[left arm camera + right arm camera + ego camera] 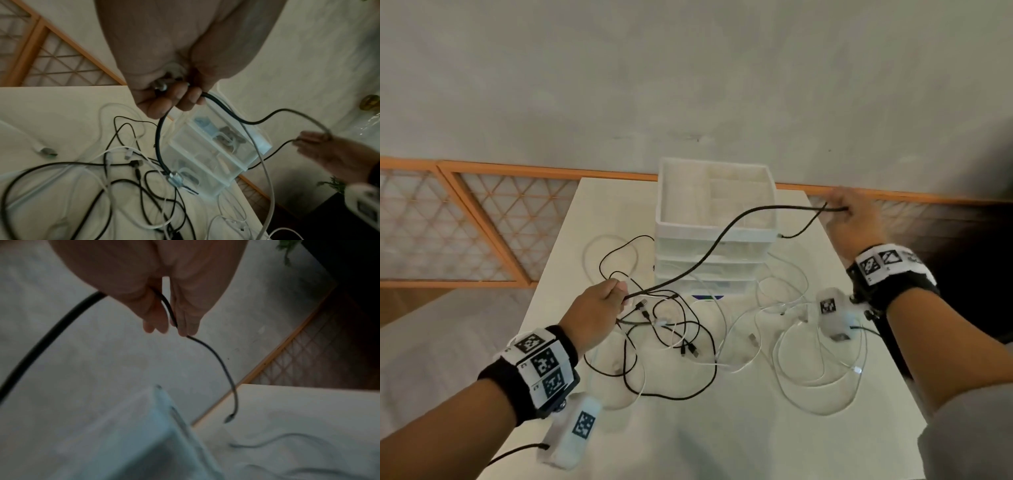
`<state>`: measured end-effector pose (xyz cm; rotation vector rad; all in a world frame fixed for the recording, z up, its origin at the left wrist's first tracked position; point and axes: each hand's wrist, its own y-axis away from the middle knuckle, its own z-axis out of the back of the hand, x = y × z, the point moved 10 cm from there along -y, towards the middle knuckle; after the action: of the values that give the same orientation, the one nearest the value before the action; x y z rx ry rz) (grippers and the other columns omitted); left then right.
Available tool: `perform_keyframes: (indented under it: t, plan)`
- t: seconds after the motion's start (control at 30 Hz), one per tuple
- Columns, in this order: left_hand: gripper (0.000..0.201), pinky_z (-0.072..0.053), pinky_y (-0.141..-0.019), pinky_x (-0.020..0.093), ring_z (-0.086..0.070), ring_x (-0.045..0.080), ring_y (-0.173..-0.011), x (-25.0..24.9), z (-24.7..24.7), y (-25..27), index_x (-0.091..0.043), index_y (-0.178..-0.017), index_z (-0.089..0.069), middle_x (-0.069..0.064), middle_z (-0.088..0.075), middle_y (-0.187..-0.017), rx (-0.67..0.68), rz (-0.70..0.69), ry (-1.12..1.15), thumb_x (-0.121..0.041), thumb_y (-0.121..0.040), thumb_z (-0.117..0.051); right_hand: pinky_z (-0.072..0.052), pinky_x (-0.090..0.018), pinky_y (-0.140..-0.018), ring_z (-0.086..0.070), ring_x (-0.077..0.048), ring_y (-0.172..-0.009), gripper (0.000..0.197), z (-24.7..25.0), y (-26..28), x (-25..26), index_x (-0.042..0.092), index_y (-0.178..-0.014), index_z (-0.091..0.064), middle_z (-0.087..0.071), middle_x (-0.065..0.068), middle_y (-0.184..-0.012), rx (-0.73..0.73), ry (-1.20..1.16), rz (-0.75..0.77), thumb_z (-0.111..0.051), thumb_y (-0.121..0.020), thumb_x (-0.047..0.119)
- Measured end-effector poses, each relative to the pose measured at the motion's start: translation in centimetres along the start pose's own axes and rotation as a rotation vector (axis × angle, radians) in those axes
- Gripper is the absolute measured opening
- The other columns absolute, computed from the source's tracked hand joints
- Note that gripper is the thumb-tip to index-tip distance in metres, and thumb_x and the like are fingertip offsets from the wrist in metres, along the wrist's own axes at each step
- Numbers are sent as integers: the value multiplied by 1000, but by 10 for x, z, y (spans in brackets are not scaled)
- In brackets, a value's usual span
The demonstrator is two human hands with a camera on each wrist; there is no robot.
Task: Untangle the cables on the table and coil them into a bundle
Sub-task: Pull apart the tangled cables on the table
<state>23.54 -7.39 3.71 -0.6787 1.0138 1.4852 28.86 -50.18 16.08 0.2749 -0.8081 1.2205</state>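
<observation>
A black cable (717, 244) stretches in the air between both hands, across the front of the drawer unit. My left hand (604, 303) grips one stretch of it above the tangle, fingers curled round it (174, 100). My right hand (851, 219), raised at the table's far right, pinches the cable near its other end (171, 316); the plug end (229, 418) dangles below. A tangle of black cables (671, 342) and white cables (822, 373) lies on the white table (722, 445).
A white translucent drawer unit (717, 222) with an open top tray stands at the table's far middle. An orange-framed lattice railing (482, 222) runs behind the table. The table's edges are close on both sides.
</observation>
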Motion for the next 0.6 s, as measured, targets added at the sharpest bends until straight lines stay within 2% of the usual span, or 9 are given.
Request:
perform_keyframes:
  t: [0.07,0.1,0.13,0.2,0.27,0.33,0.4,0.5,0.6]
  plan:
    - [40,-32,-57,32,-40,19,-62,-11,-1,1,-11,-73,-55,3,-52,-69,-20,-14,14,-32,-103,-41,-41,-34,-105,-47,-31,-131,59,-32,23,-33,26,-128,-58,-42,-11,-147,246,302,-57,-58,-77,-3]
    - [39,-32,-56,30,-41,18,-62,-16,-3,1,-9,-74,-57,2,-53,-69,-24,-23,17,-31,-103,-42,-42,-37,-106,-47,-33,-130,59,-42,38,-41,26,-130,-57,-38,-12,-148,305,349,-72,-62,-76,1]
    - [38,-33,-55,27,-43,17,-62,-23,-6,2,-7,-76,-58,0,-55,-69,-22,-33,21,-29,-103,-43,-46,-35,-102,-53,-32,-123,59,-49,52,-40,27,-130,-57,-39,-11,-144,319,310,-69,-66,-76,5]
    - [36,-36,-54,19,-49,14,-63,-42,-17,4,-4,-77,-59,1,-58,-70,19,-88,5,-25,-103,-43,-48,-18,-83,-59,-15,-97,62,-62,82,-6,31,-131,-56,-45,-4,-129,329,146,49,-73,-75,12]
    - [37,-35,-53,14,-50,7,-59,-65,-35,8,-4,-77,-59,2,-58,-67,95,-166,-32,-24,-103,-43,-47,-19,-75,-52,-3,-81,64,-78,117,47,35,-132,-54,-48,2,-113,366,65,259,-79,-74,24]
    - [36,-33,-46,12,-42,0,-45,-85,-51,13,-9,-74,-58,-6,-52,-58,163,-205,-22,-22,-103,-43,-49,-27,-70,-54,-8,-78,50,-90,146,86,38,-121,-60,-51,8,-100,351,127,419,-77,-74,43]
    - [36,-29,-44,13,-38,2,-42,-98,-62,17,-14,-71,-59,-10,-48,-50,200,-229,23,-21,-103,-43,-46,-29,-61,-55,-12,-70,26,-92,155,104,33,-99,-68,-51,12,-87,279,201,498,-71,-80,50]
    - [37,-29,-46,19,-37,9,-49,-100,-70,22,-14,-74,-61,-8,-49,-54,245,-220,113,-24,-104,-42,-44,-30,-57,-51,-15,-60,20,-85,149,107,25,-76,-73,-48,11,-69,206,117,537,-67,-85,42]
    - [36,-34,-52,13,-42,7,-51,-92,-76,30,-10,-79,-57,-1,-50,-59,297,-229,165,-25,-106,-37,-42,-29,-58,-50,-19,-54,25,-60,131,93,14,-65,-73,-54,1,-58,89,-49,424,-76,-84,29]
